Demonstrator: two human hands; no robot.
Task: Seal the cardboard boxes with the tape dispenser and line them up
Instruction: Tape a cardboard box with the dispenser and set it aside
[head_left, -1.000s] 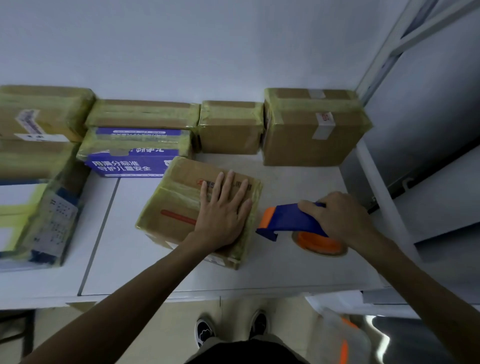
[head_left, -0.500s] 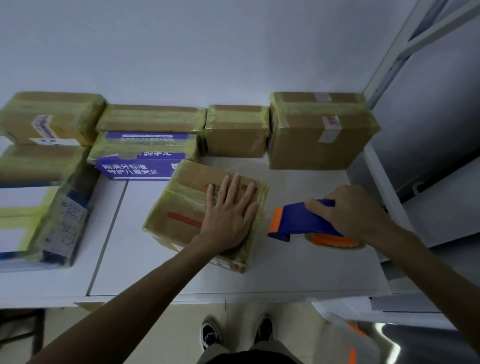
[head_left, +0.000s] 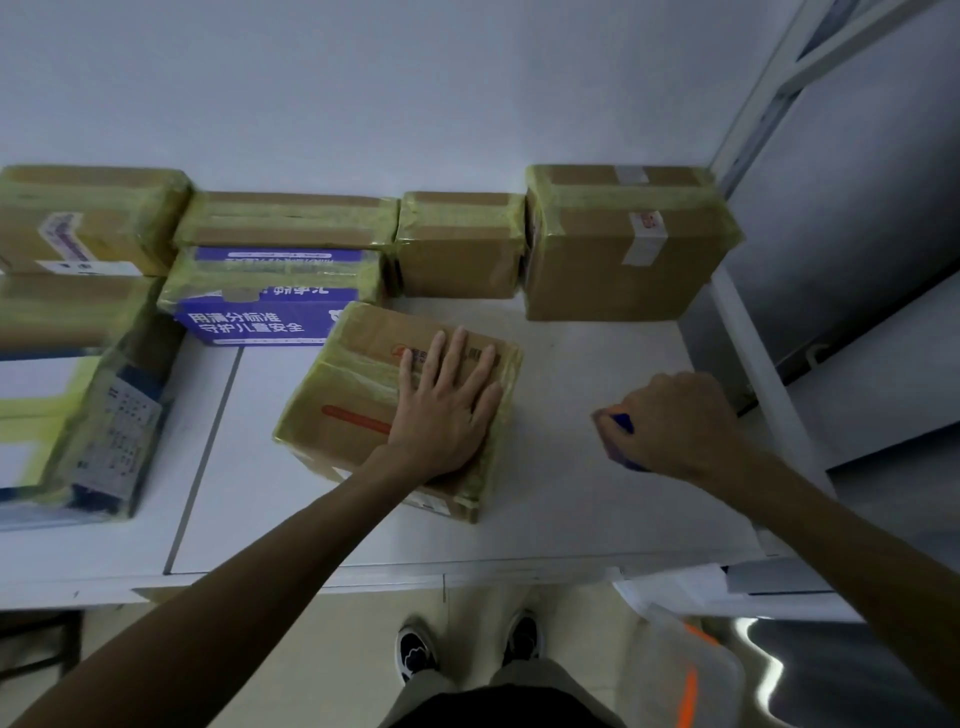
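Note:
A taped cardboard box (head_left: 358, 395) lies at an angle in the middle of the white table (head_left: 571, 499). My left hand (head_left: 447, 410) lies flat on its top with straight, spread fingers. To the right, apart from the box, my right hand (head_left: 675, 421) curls round the blue tape dispenser (head_left: 621, 421); only a blue sliver of it shows under the fingers. Against the wall stand several taped boxes in a row, among them a small one (head_left: 460, 244) and a larger one (head_left: 623, 244).
A blue printed box (head_left: 270, 312) sits just behind the angled box. More wrapped boxes (head_left: 78, 395) lie at the left. A metal frame post (head_left: 748, 343) borders the table on the right. My feet and a plastic bag (head_left: 680, 670) are below the front edge.
My right hand has drawn the dispenser to the right, away from the box, and turned over it so its orange roll no longer shows. My left hand has stayed flat on the box.

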